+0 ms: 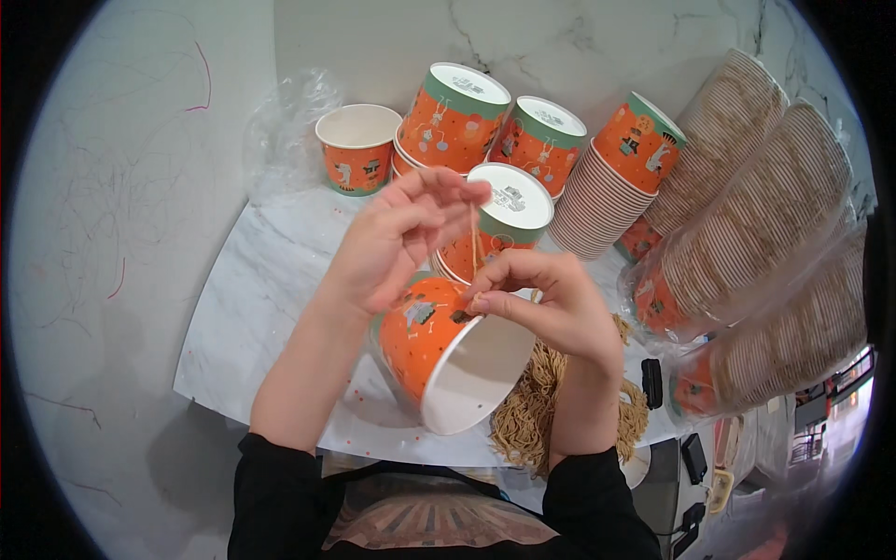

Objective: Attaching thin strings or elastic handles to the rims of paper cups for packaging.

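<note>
An orange paper cup (425, 322) with printed figures lies tilted on its side, its white mouth facing toward me and to the right. My right hand (551, 294) pinches a thin tan cord (476, 245) at the cup's upper rim. From there the cord runs up to the fingertips of my left hand (411, 229), which are raised above the cup and closed on its other end. The left fingers are slightly blurred. Below my right wrist lies a bundle of tan cords (525, 425), partly hidden by my forearm.
Behind the cup, upside-down paper cups (511, 194) stand in stacks, and one upright cup (358, 128) is at the back left beside clear plastic wrap (289, 121). Tall bagged cup stacks (742, 219) lean at right. The marble-patterned table (252, 317) meets a wall at left.
</note>
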Motion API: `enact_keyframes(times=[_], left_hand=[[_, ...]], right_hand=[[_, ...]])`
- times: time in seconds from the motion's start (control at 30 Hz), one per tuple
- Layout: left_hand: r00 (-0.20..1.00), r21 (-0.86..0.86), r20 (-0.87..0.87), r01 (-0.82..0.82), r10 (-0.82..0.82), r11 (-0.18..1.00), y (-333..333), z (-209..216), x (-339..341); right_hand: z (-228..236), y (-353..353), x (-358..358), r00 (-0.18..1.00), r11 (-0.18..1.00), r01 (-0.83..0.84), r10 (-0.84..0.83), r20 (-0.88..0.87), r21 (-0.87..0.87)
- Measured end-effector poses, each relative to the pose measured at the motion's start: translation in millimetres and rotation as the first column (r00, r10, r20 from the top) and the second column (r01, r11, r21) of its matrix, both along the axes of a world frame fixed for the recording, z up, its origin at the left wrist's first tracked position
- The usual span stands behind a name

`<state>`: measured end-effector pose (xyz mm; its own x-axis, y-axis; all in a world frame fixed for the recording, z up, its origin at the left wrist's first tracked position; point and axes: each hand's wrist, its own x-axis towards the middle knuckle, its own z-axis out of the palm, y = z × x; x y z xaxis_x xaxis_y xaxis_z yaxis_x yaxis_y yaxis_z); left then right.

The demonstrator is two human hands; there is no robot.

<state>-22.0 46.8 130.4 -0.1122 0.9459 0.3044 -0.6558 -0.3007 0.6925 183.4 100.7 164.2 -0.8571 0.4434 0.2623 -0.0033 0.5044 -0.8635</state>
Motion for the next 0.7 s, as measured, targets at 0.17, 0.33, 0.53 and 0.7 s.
enact_keyframes(times=[0.17,0.33,0.53,0.7], left_hand=[[0.292,0.479,-0.770,-0.322,0.567,0.817,-22,11,-21],[0.118,0.363,-0.908,-0.255,0.401,0.896,-33,13,-24],[0.005,0.230,-0.971,-0.288,0.241,0.930,-35,9,-25],[-0.195,0.508,-0.861,-0.362,0.470,0.782,-27,1,-18]], right_hand=[[-10,12,-8,0.994,0.955,-0.085,0.100,0.039,-0.286],[-10,15,-5,0.996,0.919,-0.088,0.093,-0.007,-0.384],[-15,16,-11,0.996,0.922,-0.030,0.058,0.061,-0.387],[-37,21,-30,0.987,0.954,-0.019,0.066,0.149,-0.299]])
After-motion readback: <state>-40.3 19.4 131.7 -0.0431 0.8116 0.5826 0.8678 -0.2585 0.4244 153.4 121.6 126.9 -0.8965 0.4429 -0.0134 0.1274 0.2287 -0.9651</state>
